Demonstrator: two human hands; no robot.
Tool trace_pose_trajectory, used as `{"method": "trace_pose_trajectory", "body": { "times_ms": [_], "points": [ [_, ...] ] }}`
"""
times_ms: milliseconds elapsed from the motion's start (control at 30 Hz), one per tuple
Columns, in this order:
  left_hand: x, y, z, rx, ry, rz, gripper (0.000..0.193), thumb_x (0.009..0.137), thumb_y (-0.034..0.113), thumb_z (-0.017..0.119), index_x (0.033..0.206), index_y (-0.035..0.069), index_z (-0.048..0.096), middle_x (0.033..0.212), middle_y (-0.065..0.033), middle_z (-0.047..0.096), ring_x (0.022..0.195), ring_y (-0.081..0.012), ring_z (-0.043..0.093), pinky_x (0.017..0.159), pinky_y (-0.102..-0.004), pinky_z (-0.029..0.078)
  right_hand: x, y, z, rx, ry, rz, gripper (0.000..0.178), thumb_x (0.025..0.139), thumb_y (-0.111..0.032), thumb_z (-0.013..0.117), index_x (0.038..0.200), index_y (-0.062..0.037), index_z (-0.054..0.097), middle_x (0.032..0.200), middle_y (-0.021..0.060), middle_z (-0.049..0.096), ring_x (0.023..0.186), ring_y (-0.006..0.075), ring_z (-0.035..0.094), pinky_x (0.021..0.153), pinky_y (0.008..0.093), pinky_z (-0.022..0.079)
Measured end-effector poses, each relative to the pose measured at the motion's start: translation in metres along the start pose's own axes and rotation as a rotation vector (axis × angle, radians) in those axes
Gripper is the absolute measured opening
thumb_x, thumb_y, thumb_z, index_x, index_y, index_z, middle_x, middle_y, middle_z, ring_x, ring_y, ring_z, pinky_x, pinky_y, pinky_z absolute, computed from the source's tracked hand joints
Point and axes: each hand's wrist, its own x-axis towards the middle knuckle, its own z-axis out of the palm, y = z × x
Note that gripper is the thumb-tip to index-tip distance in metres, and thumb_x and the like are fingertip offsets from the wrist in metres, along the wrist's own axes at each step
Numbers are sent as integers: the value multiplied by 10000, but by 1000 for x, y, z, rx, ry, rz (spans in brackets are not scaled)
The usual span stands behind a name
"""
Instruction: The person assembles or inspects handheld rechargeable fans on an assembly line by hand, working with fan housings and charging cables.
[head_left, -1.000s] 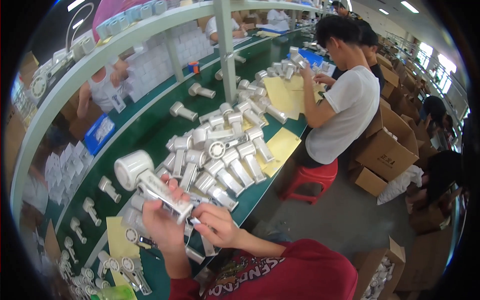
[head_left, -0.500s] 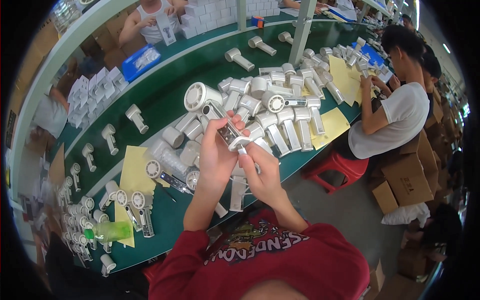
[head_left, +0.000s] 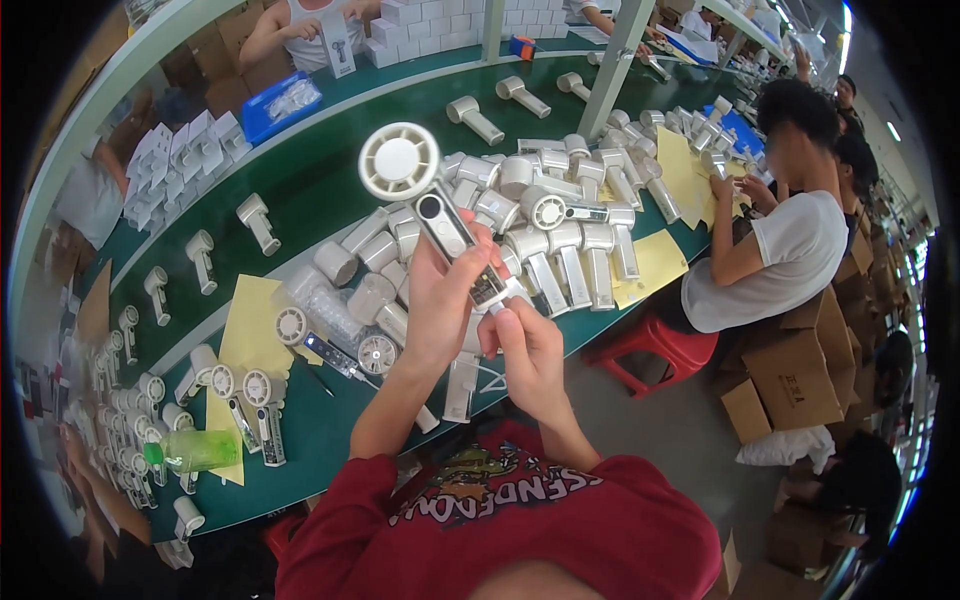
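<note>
A white handheld fan (head_left: 446, 222) with a round, slotted head and a shiny dark panel is in my left hand (head_left: 437, 305). The fingers wrap around its handle and the thumb lies over the panel. Closed in a pinch at the handle's lower end, my right hand (head_left: 528, 348) grips a small white cable plug (head_left: 497, 308). The plug meets the handle's base; how far in it sits is hidden. Part of a white cable (head_left: 492, 380) shows below that hand. Another fan (head_left: 326, 347) with a lit panel lies left of my forearms.
Many similar fans (head_left: 570, 250) are heaped beyond my hands. More stand along the green belt (head_left: 300, 190). Yellow sheets (head_left: 252, 325), a green bottle (head_left: 200, 451) and a dark pen (head_left: 320, 383) lie leftward. A co-worker (head_left: 765, 245) sits at right on a red stool (head_left: 655, 355).
The fan has turned so its round face and panel now show more fully, and its head is raised. My left thumb lies across the panel. The right hand stays at the handle's base.
</note>
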Motion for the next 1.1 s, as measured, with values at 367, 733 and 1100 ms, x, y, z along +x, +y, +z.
{"method": "trace_pose_trajectory", "body": {
  "times_ms": [367, 733, 1100],
  "points": [
    [8, 0, -7, 68, -57, 23, 311, 810, 151, 483, 1078, 22, 394, 848, -73, 474, 743, -149, 500, 686, -295, 457, 6, 13, -6, 43, -61, 56, 277, 940, -166, 346, 756, 3, 465, 667, 42, 501, 575, 76, 428, 548, 203, 365],
    [11, 6, -8, 0, -45, -129, 299, 837, 203, 440, 1071, 18, 415, 822, -83, 497, 732, -161, 519, 687, -315, 464, 3, 18, -4, -9, -53, 27, 273, 931, -146, 352, 736, 4, 470, 642, 34, 492, 556, 72, 407, 522, 204, 346],
    [15, 12, -15, 86, -108, -82, 358, 813, 146, 512, 1123, -2, 411, 913, -78, 513, 819, -144, 527, 760, -322, 472, 7, 35, 5, -288, 122, -306, 178, 840, -45, 510, 673, 8, 475, 626, 71, 508, 540, 129, 466, 493, 249, 363]
  ]
}}
